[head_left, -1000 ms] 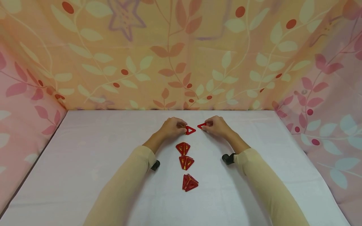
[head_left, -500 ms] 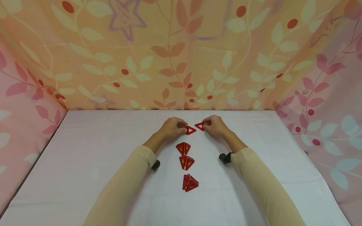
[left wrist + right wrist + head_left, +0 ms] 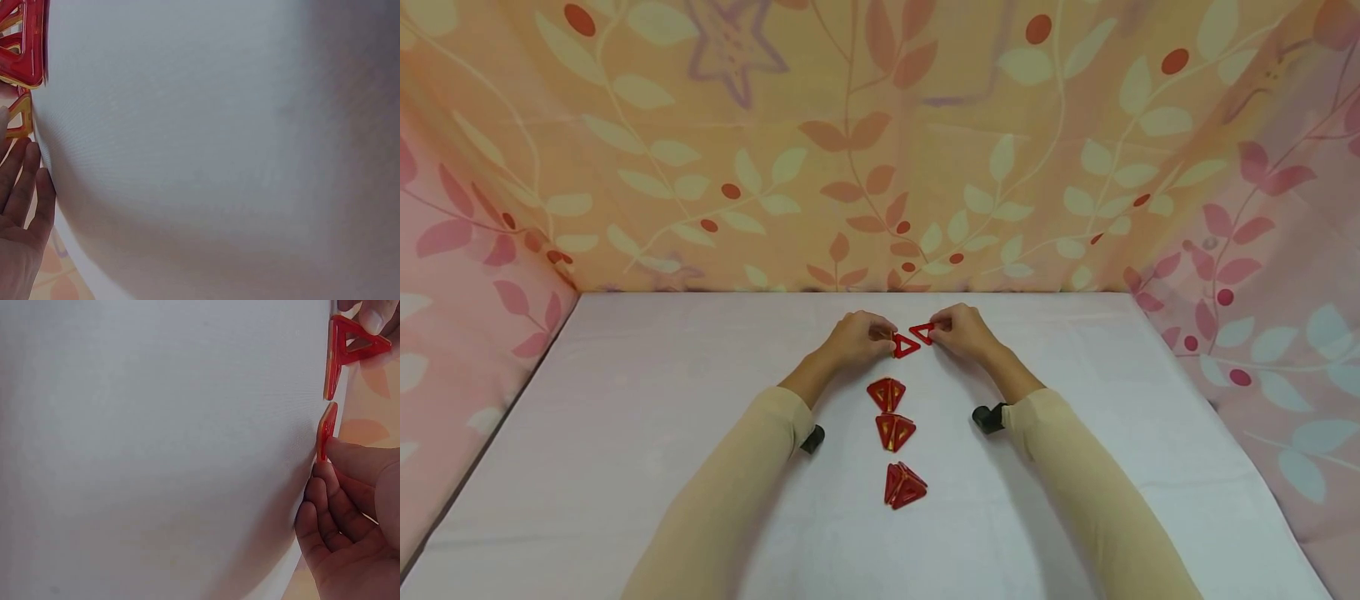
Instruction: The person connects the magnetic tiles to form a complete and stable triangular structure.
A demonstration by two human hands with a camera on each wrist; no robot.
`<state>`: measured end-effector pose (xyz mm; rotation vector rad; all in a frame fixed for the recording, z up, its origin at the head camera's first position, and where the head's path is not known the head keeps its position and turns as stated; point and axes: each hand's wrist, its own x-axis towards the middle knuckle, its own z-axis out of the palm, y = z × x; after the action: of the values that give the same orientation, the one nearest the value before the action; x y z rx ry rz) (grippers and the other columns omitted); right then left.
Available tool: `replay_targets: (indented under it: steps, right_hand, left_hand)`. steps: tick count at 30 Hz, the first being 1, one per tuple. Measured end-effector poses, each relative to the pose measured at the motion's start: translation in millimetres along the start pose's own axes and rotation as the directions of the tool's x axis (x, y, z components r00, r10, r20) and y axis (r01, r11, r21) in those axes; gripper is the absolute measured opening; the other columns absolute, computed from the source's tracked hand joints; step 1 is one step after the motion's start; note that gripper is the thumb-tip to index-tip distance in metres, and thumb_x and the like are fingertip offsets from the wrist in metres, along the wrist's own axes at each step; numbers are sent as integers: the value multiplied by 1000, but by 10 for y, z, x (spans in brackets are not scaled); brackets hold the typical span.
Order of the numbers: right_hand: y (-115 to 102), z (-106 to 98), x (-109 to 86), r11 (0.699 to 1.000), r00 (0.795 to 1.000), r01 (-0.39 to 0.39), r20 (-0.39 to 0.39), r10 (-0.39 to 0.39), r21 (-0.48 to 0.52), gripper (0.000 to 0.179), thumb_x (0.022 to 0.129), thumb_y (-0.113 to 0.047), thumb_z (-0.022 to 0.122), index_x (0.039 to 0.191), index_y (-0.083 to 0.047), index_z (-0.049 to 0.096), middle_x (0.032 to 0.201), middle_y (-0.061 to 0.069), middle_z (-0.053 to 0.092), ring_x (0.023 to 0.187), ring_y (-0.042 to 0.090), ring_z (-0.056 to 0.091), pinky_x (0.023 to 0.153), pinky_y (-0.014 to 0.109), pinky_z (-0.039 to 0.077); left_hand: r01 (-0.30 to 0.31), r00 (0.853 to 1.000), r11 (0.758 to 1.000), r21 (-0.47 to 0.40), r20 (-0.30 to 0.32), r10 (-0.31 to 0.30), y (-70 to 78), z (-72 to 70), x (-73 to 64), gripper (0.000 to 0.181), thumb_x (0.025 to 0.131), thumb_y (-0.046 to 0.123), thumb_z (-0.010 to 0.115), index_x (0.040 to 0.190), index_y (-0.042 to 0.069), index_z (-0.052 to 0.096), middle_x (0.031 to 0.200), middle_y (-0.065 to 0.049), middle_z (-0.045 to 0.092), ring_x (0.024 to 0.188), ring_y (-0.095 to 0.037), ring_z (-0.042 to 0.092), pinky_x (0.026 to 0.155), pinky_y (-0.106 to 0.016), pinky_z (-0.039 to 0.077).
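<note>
My left hand holds an upright red triangular magnetic tile near the table's back. Its lower edge meets another red triangular tile, which lies flat and points right. A short way to the right, my right hand pinches a separate red triangular tile between thumb and fingers. A narrow gap stands between this tile and the flat one. In the right wrist view, the fingers below the thumb are curled. The left wrist view shows several left-hand fingers extended.
Three small red pyramid-like tile shapes stand in a line toward me on the white table: a far one, a middle one and a near one. Patterned cloth hangs behind the table and at both sides.
My right hand has moved left with its tile, narrowing the gap to the flat tile. My left hand and the three shapes stay where they were.
</note>
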<state>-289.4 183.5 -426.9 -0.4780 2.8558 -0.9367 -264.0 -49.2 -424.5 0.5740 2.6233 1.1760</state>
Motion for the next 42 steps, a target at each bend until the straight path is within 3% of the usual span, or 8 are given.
replay_targets:
  steps: [17, 27, 42]
  right_hand:
    - [-81, 25, 14, 1000, 1000, -16, -3, 16, 0, 26, 90, -8, 68, 113, 6, 71, 92, 12, 71, 83, 20, 61, 80, 35, 51]
    - [-65, 63, 44, 1000, 1000, -17, 18, 17, 10, 26, 91, -9, 68, 114, 5, 70, 94, 13, 71, 85, 21, 63, 82, 36, 52]
    - [-101, 88, 73, 1000, 997, -25, 76, 25, 1, 26, 95, -10, 65, 118, 2, 69, 96, 11, 69, 87, 23, 59, 84, 35, 51]
  left_hand:
    - [-4, 1000, 1000, 4, -8, 5, -1, -6, -13, 28, 93, 14, 71, 120, 6, 71, 111, -5, 72, 106, -19, 65, 98, -38, 48]
    - [11, 1000, 1000, -10, -10, -11, -15, 15, 4, 27, 93, 15, 70, 119, 7, 71, 112, -4, 72, 108, -19, 65, 99, -38, 47]
    - [-14, 1000, 1000, 2, -17, 14, -19, 16, 4, 28, 92, 14, 72, 119, 5, 71, 108, -5, 73, 105, -20, 66, 98, -39, 47]
